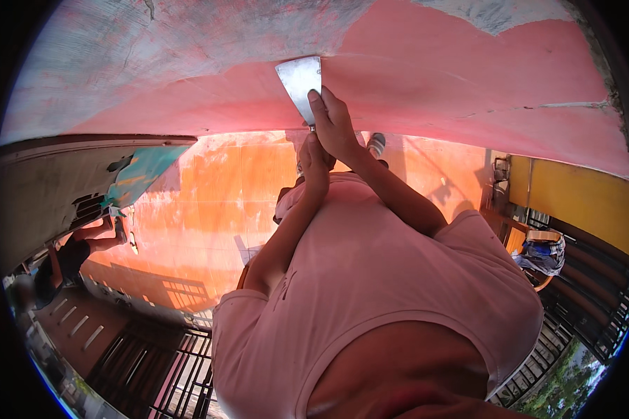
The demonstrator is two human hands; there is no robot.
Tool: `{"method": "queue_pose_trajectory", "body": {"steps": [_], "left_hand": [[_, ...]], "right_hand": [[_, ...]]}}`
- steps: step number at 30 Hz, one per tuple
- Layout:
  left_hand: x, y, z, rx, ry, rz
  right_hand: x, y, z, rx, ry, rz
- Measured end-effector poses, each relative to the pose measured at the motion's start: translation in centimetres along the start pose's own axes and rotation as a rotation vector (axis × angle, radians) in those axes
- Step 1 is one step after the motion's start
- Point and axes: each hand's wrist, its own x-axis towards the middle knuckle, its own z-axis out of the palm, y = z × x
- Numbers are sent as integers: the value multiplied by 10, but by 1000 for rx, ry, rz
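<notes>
A wide metal putty knife (298,78) is held up in front of me, its broad edge against the pink and grey wall (237,87). My right hand (337,127) grips it from the right, with the thumb pressed flat on the blade. Lower down, my left hand (316,166) is closed around the handle, which is mostly hidden by the fingers. Bare grey patches (154,56) show on the wall at the upper left, and smooth pink paint spreads around the blade.
Sunlit orange floor tiles (210,195) lie below. At the far left another person (70,262) is near a wall with a teal patch (147,171). To the right are a yellow wall (573,199) and a chair with cloth (541,251) on it. Dark railings (189,363) stand behind me.
</notes>
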Motion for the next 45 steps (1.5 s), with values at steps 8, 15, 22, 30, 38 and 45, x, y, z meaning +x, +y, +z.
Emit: {"method": "queue_pose_trajectory", "body": {"steps": [8, 15, 22, 30, 38, 45], "left_hand": [[0, 14, 11, 125, -52, 81], [9, 3, -12, 145, -133, -6], [14, 9, 0, 277, -2, 116], [20, -10, -20, 176, 15, -89], [14, -12, 6, 250, -78, -75], [3, 6, 13, 141, -133, -97]], "right_hand": [[-5, -2, 0, 227, 79, 128], [-4, 3, 6, 318, 125, 147], [4, 4, 17, 337, 216, 178], [2, 5, 15, 218, 219, 77], [-4, -14, -10, 188, 178, 104], [-7, -1, -11, 214, 206, 104]]}}
